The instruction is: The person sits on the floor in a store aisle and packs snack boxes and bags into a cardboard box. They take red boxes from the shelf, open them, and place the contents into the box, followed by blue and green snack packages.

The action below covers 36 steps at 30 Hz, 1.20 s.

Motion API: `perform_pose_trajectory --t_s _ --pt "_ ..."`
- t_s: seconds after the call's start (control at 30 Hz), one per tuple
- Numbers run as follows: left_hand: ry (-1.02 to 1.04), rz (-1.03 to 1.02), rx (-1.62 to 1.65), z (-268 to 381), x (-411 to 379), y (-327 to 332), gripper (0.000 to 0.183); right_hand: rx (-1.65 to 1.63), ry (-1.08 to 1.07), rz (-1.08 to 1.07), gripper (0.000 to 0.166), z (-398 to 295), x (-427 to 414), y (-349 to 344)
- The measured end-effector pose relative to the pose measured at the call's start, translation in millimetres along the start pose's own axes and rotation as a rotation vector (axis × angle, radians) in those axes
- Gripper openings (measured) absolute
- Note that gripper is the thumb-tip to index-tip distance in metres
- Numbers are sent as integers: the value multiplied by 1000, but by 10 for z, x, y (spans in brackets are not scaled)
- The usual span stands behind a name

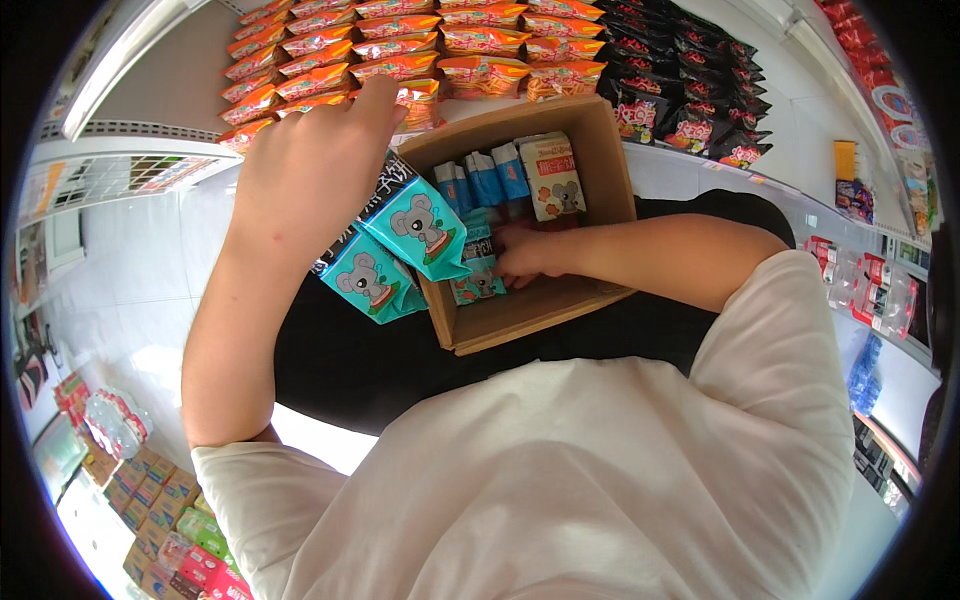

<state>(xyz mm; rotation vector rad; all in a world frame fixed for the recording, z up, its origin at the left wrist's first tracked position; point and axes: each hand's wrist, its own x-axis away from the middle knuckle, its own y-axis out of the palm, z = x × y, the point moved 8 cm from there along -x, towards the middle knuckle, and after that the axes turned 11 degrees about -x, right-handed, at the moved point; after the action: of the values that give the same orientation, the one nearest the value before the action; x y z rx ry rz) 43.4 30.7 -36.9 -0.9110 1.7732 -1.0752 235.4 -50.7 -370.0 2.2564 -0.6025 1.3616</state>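
My left hand (322, 157) is raised to the left of a cardboard box (525, 330), gripping teal snack bags (424, 225) with a koala picture. At least two bags hang from it, partly over the box's left rim. My right hand (529, 253) reaches down inside the box, beside a teal koala pack (476, 262); whether its fingers hold that pack is not clear. Several blue-and-white packs (484, 180) stand along the box's back wall, with a cream koala pack (553, 176) to their right. The box rests on or against my black-clothed lap.
Rows of orange snack bags (484, 75) fill the shelf beyond the box, with black snack bags (697, 127) to their right. A white wire basket (150, 176) is at the left. Bottled packs (885, 296) stand on the right, and stacked cartons (161, 502) at lower left.
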Motion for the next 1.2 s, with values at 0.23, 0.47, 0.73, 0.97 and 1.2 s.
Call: perform_pose_trajectory --t_s 0.23,0.47,0.73,0.97,1.2 --pt "30 -54 66 255 -31 21 16 226 -236 58 31 -1227 705 -387" --pt "100 -186 136 530 -42 258 15 -126 -574 -96 58 -1819 1746 -309" --pt "195 -316 138 844 -49 523 27 187 -698 56 92 -1404 1439 156" --pt "148 -329 138 742 -10 463 43 -22 -282 76 68 -932 1230 -209" --pt "129 -274 157 580 91 408 40 432 -216 186 58 -776 1205 -672"
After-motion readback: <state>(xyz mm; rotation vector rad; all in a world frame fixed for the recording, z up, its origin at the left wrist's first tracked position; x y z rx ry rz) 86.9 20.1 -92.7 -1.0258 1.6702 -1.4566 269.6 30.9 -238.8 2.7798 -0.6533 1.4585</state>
